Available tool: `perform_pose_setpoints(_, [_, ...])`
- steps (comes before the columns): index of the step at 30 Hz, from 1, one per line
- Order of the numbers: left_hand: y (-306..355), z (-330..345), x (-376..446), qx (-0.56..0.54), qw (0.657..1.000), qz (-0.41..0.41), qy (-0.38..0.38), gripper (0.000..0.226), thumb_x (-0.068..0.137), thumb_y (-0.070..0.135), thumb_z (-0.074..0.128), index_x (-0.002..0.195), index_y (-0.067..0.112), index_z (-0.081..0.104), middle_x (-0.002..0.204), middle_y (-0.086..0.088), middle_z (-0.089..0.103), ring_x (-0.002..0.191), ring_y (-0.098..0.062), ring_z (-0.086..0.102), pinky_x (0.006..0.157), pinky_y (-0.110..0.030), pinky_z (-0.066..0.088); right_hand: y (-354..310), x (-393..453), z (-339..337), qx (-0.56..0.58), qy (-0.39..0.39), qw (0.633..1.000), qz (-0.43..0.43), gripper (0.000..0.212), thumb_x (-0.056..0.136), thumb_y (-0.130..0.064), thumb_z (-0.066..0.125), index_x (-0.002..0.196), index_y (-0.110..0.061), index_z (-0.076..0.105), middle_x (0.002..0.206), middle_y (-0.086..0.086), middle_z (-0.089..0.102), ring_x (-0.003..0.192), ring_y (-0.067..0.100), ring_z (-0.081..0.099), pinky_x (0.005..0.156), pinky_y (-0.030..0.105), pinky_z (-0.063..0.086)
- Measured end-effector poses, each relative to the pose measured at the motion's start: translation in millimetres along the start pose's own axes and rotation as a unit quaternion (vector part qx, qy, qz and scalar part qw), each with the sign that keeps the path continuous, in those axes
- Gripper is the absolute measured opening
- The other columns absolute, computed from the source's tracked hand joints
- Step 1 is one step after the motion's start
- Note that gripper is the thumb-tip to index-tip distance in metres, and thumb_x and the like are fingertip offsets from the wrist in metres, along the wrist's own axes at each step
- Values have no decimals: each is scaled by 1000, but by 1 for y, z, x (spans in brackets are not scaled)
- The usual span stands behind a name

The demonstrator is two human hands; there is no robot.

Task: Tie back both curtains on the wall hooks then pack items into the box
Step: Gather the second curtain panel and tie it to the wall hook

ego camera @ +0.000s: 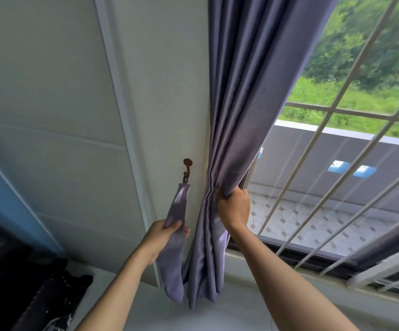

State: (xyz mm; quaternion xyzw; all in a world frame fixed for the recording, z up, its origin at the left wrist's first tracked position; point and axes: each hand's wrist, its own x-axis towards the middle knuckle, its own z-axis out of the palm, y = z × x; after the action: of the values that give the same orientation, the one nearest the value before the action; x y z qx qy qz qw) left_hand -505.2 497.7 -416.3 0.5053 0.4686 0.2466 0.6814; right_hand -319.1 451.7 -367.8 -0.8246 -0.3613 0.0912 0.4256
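head | left hand [164,231] pinches hooked tieback [178,211] | right hand [234,209] grips gathered purple curtain [241,103]

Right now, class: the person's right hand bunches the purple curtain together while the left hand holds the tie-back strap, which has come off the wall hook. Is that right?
Not quite. In the head view the tie-back strap hangs from the wall hook by its top end. The rest stands: the right hand bunches the purple curtain, the left hand holds the strap.

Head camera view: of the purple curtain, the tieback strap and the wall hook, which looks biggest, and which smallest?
Largest to smallest as they look here:
1. curtain, gripped by the right hand
2. tieback strap, held by the left hand
3. wall hook
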Motion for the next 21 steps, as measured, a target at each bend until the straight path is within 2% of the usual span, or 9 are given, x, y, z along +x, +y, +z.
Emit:
perform_pose_setpoints(2, [-4,8,-5,31,999,21,7,16,94,16,58,97,8,71,89,-3,75,86,-12,71,74,-17,50,-2,0,0,3,-5,1000,4,18,90,-19,55,74,-14,50,63,-3,48,72,23,46,49,21,27])
perform_pose_setpoints(5, [-5,26,-9,27,999,31,31,17,92,19,61,100,8,70,95,-4,74,93,-18,68,77,-22,50,-2,-1,0,6,-10,1000,12,17,90,-21,56,75,-13,53,64,1,55,60,21,51,46,24,31])
perform_pose_setpoints(8, [-3,43,-14,-85,996,9,36,20,91,16,62,103,3,69,100,-13,73,97,-26,68,87,-34,52,-4,-3,-3,4,-16,1000,18,15,91,-19,55,78,-13,53,60,-5,49,53,10,44,44,22,29])
perform_pose_setpoints(11, [-4,58,-24,-183,983,-22,-8,23,89,11,62,109,-1,66,106,-18,70,101,-30,66,89,-35,52,-6,-4,-5,-3,-20,1000,19,15,92,-19,54,78,-14,51,60,-6,46,53,8,42,44,20,27])
perform_pose_setpoints(13, [-8,65,-28,-212,976,-30,-40,27,89,6,61,113,-5,63,112,-22,67,104,-32,65,89,-35,53,-7,-2,-7,-15,-32,999,19,16,92,-19,53,78,-14,50,60,-5,47,53,8,41,44,21,25])
perform_pose_setpoints(16, [-9,75,-28,-193,980,-42,-34,27,89,3,60,113,-10,62,115,-28,63,100,-33,63,86,-35,53,-9,0,-10,-26,-52,998,18,16,92,-22,53,78,-15,49,61,-4,48,54,10,42,45,24,26])
perform_pose_setpoints(19, [-7,84,-23,-167,984,-42,-40,25,90,0,58,112,-10,62,117,-30,62,109,-38,61,101,-45,44,-9,3,-11,-3,-75,997,18,14,91,-21,52,80,-13,51,65,-2,53,60,20,49,46,25,29])
perform_pose_setpoints(21, [-4,88,-19,-147,987,-40,-48,24,90,1,58,111,-9,63,114,-27,64,110,-39,61,102,-47,45,-9,5,-11,2,-90,996,23,11,90,-21,53,83,-13,52,70,1,55,65,24,51,47,26,30])
